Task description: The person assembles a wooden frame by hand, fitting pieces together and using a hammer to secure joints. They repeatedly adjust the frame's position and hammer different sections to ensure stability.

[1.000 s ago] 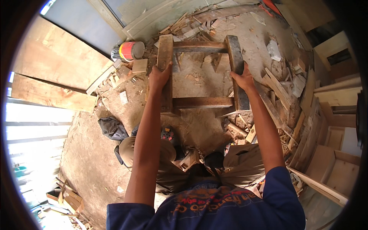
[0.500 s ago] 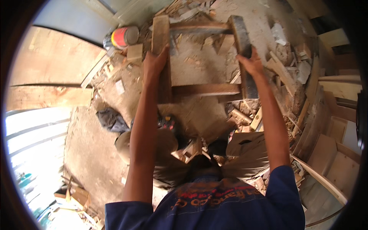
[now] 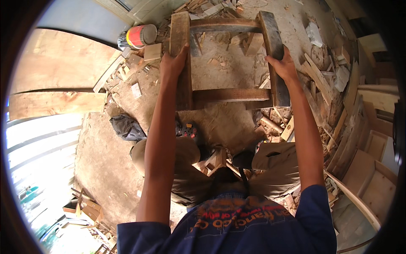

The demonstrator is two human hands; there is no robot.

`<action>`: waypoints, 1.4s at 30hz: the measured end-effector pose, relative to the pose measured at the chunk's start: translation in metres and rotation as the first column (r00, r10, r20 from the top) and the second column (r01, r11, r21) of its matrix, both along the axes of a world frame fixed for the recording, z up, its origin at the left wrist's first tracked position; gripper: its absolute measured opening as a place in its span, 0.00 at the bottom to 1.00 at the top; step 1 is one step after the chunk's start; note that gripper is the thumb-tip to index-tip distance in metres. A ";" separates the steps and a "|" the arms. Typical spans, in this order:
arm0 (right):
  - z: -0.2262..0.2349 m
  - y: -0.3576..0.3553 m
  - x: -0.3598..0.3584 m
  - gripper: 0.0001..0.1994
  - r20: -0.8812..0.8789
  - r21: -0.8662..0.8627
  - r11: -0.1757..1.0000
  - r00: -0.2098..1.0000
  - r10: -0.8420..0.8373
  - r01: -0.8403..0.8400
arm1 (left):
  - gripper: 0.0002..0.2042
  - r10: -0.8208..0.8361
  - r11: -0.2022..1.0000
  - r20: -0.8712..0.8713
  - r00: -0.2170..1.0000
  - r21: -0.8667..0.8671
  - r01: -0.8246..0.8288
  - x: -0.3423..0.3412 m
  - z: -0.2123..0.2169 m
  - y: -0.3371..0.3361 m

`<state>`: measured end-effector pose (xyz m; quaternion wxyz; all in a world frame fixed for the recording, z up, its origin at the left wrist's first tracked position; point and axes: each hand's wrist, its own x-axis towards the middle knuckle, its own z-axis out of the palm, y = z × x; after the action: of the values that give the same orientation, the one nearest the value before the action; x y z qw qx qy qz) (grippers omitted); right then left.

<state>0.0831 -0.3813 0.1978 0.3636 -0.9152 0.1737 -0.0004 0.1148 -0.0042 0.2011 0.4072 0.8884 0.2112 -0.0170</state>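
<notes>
A rough wooden frame [image 3: 230,95] of two thick side posts joined by two crosspieces is held out in front of me, above the littered floor. My left hand [image 3: 174,63] grips its left post, thumb on the inner side. Around the right post, at about the same height, my right hand [image 3: 282,64] is closed, its thumb toward the inside. The undersides of the posts and most of my fingers are hidden.
A red, yellow and black can [image 3: 141,36] lies at the far left by wooden boards [image 3: 59,63]. A dark plastic bag [image 3: 126,128] rests near my left knee. Wood scraps [image 3: 318,80] pile up at the right; a power tool-like object [image 3: 188,129] sits near my left foot.
The frame and both hands have shifted slightly up and to the right in view, along with most of the surroundings. Both hands keep the same hold.
</notes>
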 end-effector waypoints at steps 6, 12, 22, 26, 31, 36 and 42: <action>0.001 0.002 0.005 0.55 -0.025 -0.045 0.999 1.000 0.004 -0.005 | 0.45 -0.146 0.969 0.023 0.989 -0.198 0.148 -0.008 0.003 0.017; 0.002 0.006 0.010 0.55 -0.043 -0.018 1.000 0.999 -0.013 0.012 | 0.37 -0.106 0.985 0.082 0.991 -0.127 0.116 -0.048 -0.006 0.044; 0.013 0.015 -0.009 0.55 -0.113 0.055 0.998 0.993 0.016 -0.009 | 0.42 -0.222 0.911 0.079 0.972 0.372 0.178 -0.071 0.009 -0.008; 0.010 0.011 -0.014 0.57 -0.062 0.089 0.996 0.998 0.024 -0.018 | 0.41 -0.200 0.927 0.095 0.975 0.341 0.156 -0.068 0.009 -0.008; 0.014 0.023 -0.017 0.59 -0.021 0.032 0.999 1.000 -0.021 0.021 | 0.41 -0.184 0.957 0.130 0.974 0.252 0.147 -0.067 0.013 -0.004; 0.078 0.020 0.021 0.59 0.320 -0.035 0.994 0.944 -0.085 0.101 | 0.41 -0.166 0.962 0.088 0.982 0.232 0.142 -0.067 0.018 -0.009; 0.148 0.041 0.095 0.53 0.588 -0.234 0.972 0.801 0.110 0.038 | 0.42 -0.130 0.965 0.146 0.981 0.245 0.091 -0.072 0.005 0.003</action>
<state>0.1776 -0.3403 0.3459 0.2894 -0.9079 0.0315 -0.3016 0.0433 -0.0012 0.2065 0.3124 0.9395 0.1281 0.0572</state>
